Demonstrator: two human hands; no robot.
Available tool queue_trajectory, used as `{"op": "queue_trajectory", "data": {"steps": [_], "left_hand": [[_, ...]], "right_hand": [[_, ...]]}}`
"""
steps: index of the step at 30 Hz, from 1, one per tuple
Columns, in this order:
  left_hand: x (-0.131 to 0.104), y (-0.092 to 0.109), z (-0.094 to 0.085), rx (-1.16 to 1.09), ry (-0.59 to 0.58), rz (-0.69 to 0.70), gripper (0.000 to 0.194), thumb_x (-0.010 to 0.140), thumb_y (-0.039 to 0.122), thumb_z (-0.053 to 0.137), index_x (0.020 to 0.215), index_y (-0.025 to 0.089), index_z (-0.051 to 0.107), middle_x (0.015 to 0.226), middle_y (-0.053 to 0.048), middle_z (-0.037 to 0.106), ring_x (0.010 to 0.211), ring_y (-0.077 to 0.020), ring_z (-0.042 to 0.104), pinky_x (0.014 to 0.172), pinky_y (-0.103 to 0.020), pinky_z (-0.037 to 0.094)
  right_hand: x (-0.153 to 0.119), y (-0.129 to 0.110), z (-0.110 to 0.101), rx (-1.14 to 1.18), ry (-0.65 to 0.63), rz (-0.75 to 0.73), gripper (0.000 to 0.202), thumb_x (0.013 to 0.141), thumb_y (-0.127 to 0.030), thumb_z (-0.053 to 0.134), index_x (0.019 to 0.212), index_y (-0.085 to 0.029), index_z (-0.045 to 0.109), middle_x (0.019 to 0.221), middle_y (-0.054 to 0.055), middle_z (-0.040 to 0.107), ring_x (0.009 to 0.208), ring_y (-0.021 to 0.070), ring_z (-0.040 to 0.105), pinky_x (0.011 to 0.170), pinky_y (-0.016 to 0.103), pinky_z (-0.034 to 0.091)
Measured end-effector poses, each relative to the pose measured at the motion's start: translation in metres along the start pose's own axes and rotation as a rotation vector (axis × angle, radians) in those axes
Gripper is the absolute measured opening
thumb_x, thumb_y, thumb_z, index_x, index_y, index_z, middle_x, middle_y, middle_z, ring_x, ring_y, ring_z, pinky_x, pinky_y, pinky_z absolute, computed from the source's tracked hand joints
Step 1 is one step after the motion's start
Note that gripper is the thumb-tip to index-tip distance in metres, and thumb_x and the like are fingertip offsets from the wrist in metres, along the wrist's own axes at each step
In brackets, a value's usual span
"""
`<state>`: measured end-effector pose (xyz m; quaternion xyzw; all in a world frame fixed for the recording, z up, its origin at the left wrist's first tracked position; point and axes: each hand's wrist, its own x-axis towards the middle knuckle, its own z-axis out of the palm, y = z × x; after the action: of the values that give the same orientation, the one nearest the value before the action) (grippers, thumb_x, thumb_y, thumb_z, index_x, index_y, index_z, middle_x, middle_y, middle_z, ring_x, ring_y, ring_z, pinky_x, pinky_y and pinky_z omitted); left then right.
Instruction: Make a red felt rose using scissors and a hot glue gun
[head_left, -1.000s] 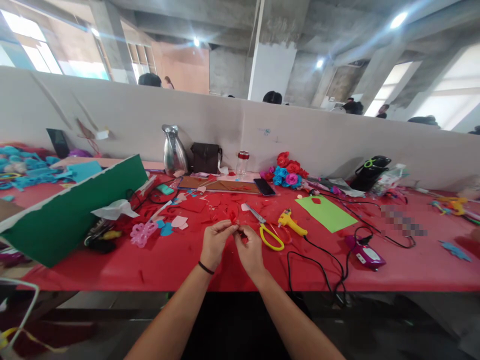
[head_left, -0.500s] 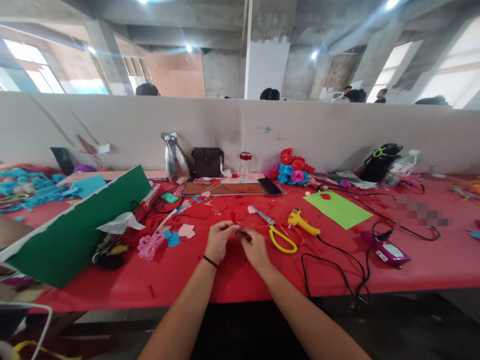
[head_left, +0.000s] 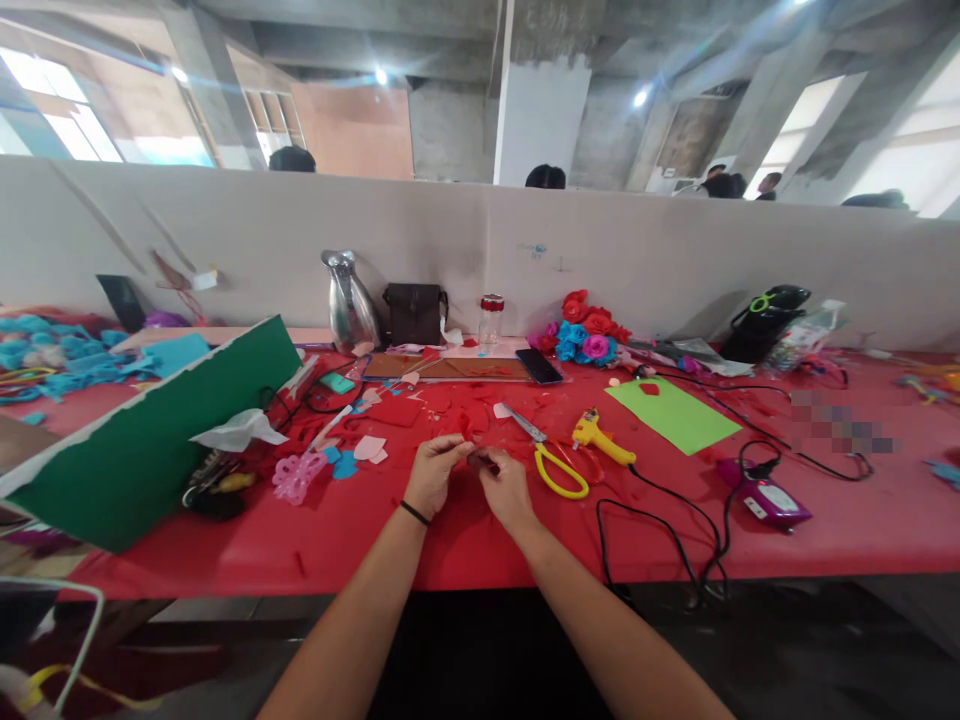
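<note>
My left hand (head_left: 438, 473) pinches a small red piece (head_left: 465, 428) that rises above its fingertips, over the red-covered table (head_left: 337, 545). Close beside it on the right, my right hand (head_left: 504, 485) is closed, its fingertips meeting those of the left; what it grips is too small to make out. Yellow-handled scissors (head_left: 561, 474) lie just right of my right hand, blades pointing up and left. Beyond them rests a yellow glue gun (head_left: 602, 440). Pink paper pieces (head_left: 370, 449) and blue ones (head_left: 344, 465) are left of my left hand.
A green board (head_left: 157, 440) leans at the left, near a pink flower shape (head_left: 298, 476). Along the back stand a steel jug (head_left: 351, 305), dark bag (head_left: 415, 313), glass jar (head_left: 491, 320) and paper flowers (head_left: 589, 330). Black cables run from a purple power box (head_left: 772, 500) at right.
The camera view has shifted slightly, so the table and its objects sit a little differently in the picture. Both hands stay together at the same place, with the red piece still held.
</note>
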<state>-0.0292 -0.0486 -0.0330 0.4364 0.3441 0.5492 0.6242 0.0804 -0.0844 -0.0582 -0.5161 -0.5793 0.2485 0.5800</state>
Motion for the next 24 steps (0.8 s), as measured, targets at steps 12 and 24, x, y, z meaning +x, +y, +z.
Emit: {"op": "queue_trajectory", "data": {"steps": [12, 24], "left_hand": [[0.002, 0.002, -0.002, -0.024, 0.008, 0.01, 0.02, 0.047, 0.03, 0.082, 0.055, 0.016, 0.07, 0.057, -0.002, 0.067, 0.058, -0.0128, 0.058, 0.065, -0.026, 0.045], [0.0, 0.004, -0.001, -0.029, -0.013, 0.012, 0.018, 0.047, 0.028, 0.082, 0.054, 0.016, 0.07, 0.056, -0.001, 0.066, 0.058, -0.0129, 0.056, 0.063, -0.026, 0.043]], "right_hand": [[0.024, -0.048, -0.012, 0.162, 0.01, -0.006, 0.016, 0.076, -0.03, 0.059, 0.089, -0.019, 0.059, 0.088, 0.004, 0.063, 0.083, 0.0164, 0.06, 0.07, 0.027, 0.049], [0.028, -0.047, -0.007, 0.144, 0.041, 0.074, 0.014, 0.076, -0.032, 0.056, 0.076, -0.019, 0.058, 0.075, 0.0, 0.06, 0.07, 0.0141, 0.057, 0.065, 0.025, 0.047]]}}
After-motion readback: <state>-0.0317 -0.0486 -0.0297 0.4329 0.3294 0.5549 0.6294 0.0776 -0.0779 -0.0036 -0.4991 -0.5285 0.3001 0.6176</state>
